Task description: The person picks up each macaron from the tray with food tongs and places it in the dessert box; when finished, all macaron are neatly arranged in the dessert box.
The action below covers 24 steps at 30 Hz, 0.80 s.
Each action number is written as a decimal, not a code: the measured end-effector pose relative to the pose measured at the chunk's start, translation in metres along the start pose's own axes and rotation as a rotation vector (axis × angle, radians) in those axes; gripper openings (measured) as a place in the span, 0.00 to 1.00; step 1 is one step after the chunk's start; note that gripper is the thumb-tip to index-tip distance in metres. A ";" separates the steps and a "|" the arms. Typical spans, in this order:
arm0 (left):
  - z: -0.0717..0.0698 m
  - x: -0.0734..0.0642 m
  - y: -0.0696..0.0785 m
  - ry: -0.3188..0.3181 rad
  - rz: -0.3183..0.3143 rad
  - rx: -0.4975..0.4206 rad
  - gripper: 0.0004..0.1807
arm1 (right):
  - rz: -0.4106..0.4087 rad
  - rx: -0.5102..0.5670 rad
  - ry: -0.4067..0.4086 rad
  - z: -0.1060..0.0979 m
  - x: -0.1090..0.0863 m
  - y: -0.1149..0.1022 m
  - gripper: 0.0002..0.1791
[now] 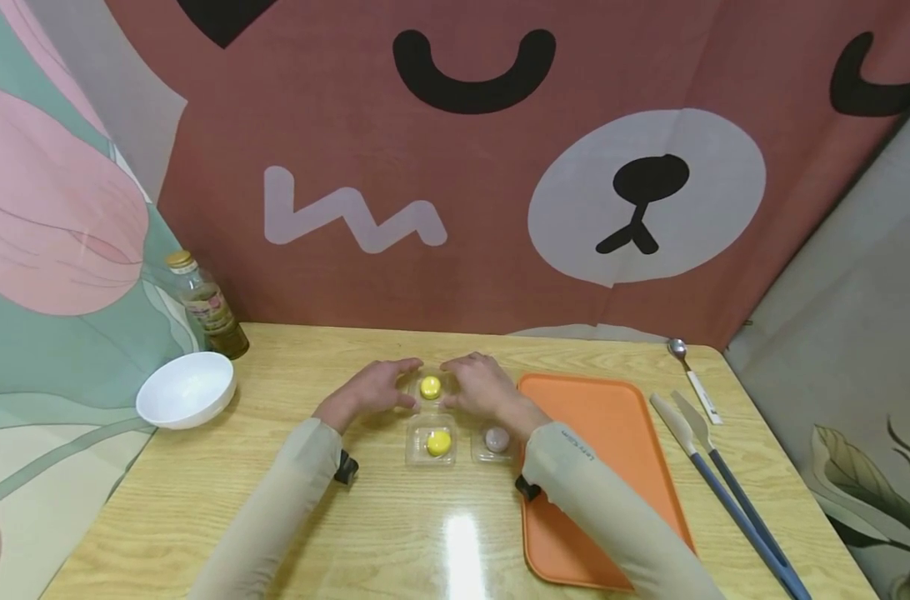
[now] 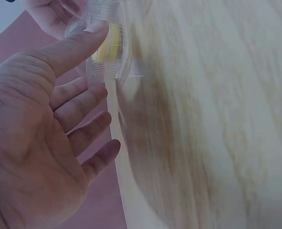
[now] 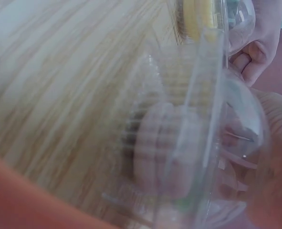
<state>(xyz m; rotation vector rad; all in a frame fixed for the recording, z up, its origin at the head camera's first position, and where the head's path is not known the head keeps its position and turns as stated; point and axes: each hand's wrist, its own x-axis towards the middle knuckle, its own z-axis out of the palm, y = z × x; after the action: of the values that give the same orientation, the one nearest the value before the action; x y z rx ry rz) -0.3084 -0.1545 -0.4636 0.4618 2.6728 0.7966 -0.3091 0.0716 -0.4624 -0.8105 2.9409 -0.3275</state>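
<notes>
Three clear plastic packs stand on the table, each with a macaron inside. The back pack holds a yellow macaron [image 1: 430,387]. In front of it is a second yellow macaron [image 1: 438,442], and to that one's right a pale pinkish macaron [image 1: 496,439], large in the right wrist view under its clear dome lid [image 3: 245,129]. My left hand [image 1: 372,390] is beside the back pack with fingers spread. Its thumb [image 2: 78,45] overlaps a pack with a yellow macaron [image 2: 109,43] in the left wrist view. Opposite, my right hand [image 1: 485,387] reaches along the back pack's right side, fingers parted.
An orange tray [image 1: 597,467] lies under my right forearm. Beyond its right edge are tongs [image 1: 732,483] with dark blue handles and a spoon [image 1: 695,379]. At the left stand a white bowl [image 1: 187,390] and a bottle [image 1: 209,308] with a yellow cap, near the printed cloth backdrop [image 1: 485,283].
</notes>
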 end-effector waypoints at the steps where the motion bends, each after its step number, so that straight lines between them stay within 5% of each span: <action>1: 0.000 0.000 0.001 -0.003 -0.003 0.001 0.43 | 0.004 0.002 -0.003 0.000 0.000 0.000 0.38; 24: -0.003 0.000 0.001 -0.017 0.021 0.021 0.45 | -0.060 0.022 -0.006 -0.003 -0.003 0.006 0.38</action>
<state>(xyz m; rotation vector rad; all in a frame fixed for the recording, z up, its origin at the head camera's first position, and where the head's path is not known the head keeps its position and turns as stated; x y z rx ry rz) -0.3096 -0.1550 -0.4602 0.5005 2.6676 0.7678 -0.3100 0.0792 -0.4604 -0.8972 2.9069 -0.3599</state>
